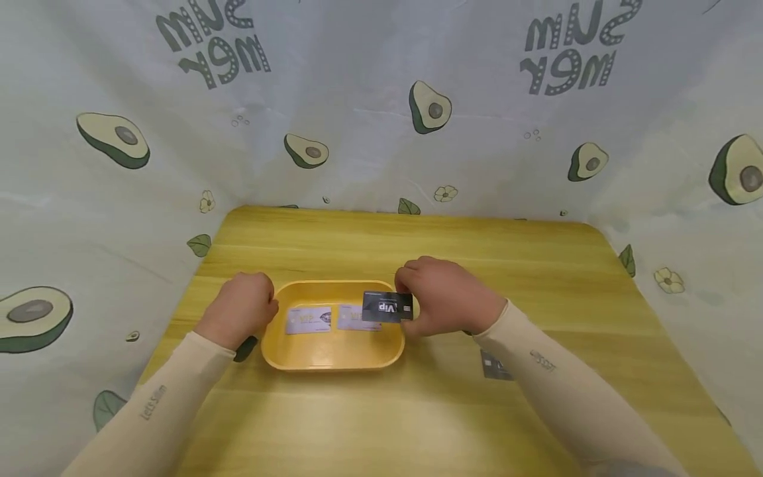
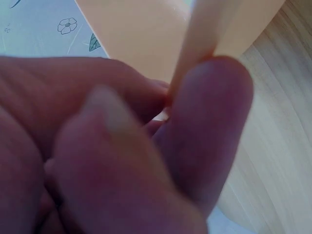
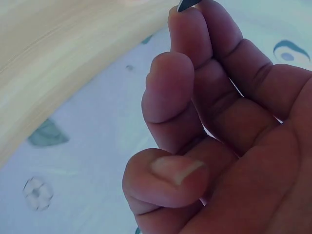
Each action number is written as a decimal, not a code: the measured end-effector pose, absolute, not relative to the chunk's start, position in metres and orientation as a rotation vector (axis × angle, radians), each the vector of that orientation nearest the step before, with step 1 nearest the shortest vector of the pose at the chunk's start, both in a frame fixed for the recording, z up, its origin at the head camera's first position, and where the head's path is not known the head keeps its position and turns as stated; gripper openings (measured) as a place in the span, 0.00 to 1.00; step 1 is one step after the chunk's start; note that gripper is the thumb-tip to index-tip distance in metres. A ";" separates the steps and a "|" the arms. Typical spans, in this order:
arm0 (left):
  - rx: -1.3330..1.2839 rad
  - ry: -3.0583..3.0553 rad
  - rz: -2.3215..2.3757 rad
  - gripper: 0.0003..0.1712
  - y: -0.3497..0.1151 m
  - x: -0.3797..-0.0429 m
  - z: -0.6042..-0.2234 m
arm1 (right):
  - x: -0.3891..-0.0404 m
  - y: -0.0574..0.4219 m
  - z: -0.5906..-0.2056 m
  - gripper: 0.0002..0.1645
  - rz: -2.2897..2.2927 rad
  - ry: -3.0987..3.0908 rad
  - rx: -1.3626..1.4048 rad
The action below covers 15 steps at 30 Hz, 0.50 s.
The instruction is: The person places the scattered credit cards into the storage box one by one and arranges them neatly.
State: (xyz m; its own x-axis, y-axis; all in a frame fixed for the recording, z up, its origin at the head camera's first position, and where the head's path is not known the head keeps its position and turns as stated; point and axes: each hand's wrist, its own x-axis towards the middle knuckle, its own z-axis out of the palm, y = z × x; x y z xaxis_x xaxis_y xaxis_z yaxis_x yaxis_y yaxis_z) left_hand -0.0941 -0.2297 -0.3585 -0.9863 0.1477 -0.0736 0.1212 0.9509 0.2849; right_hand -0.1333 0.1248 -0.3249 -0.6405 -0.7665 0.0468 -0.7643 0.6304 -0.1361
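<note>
A yellow tray (image 1: 334, 366) stands on the table, and my left hand (image 1: 241, 308) pinches its left rim. The left wrist view shows the tray's wall (image 2: 195, 48) between thumb and fingers. Inside the tray two pale cards, a left one (image 1: 308, 320) and a right one (image 1: 356, 317), lie side by side. My right hand (image 1: 450, 297) holds a black "Vip" card (image 1: 384, 307) by its right end, above the tray's right part. That card partly covers the right pale card. Only a dark corner of the held card (image 3: 189, 4) shows in the right wrist view.
Another dark card (image 1: 495, 366) lies on the wooden table (image 1: 334, 430), partly hidden under my right forearm. A pale sheet (image 1: 357, 79) printed with avocados hangs behind the table and along both sides.
</note>
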 end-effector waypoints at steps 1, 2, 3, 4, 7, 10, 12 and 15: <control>0.210 3.008 0.435 0.22 -0.229 -0.093 -0.359 | -0.135 0.118 -0.325 0.22 -0.228 2.808 -1.330; 0.213 3.006 0.442 0.22 -0.229 -0.093 -0.360 | -0.136 0.111 -0.325 0.22 -0.226 2.795 -1.328; 0.212 3.003 0.449 0.22 -0.229 -0.093 -0.360 | -0.137 0.105 -0.326 0.23 -0.221 2.781 -1.333; 0.213 3.000 0.451 0.21 -0.229 -0.092 -0.361 | -0.138 0.098 -0.328 0.23 -0.209 2.769 -1.338; 0.204 2.997 0.457 0.21 -0.230 -0.092 -0.361 | -0.141 0.078 -0.333 0.24 -0.166 2.728 -1.373; 0.213 3.003 0.463 0.22 -0.231 -0.092 -0.362 | -0.143 0.060 -0.339 0.20 -0.121 2.676 -1.423; 0.227 3.014 0.464 0.22 -0.232 -0.093 -0.362 | -0.144 0.049 -0.342 0.17 -0.098 2.636 -1.454; 0.255 3.034 0.462 0.23 -0.234 -0.094 -0.362 | -0.145 0.034 -0.349 0.16 -0.059 2.589 -1.481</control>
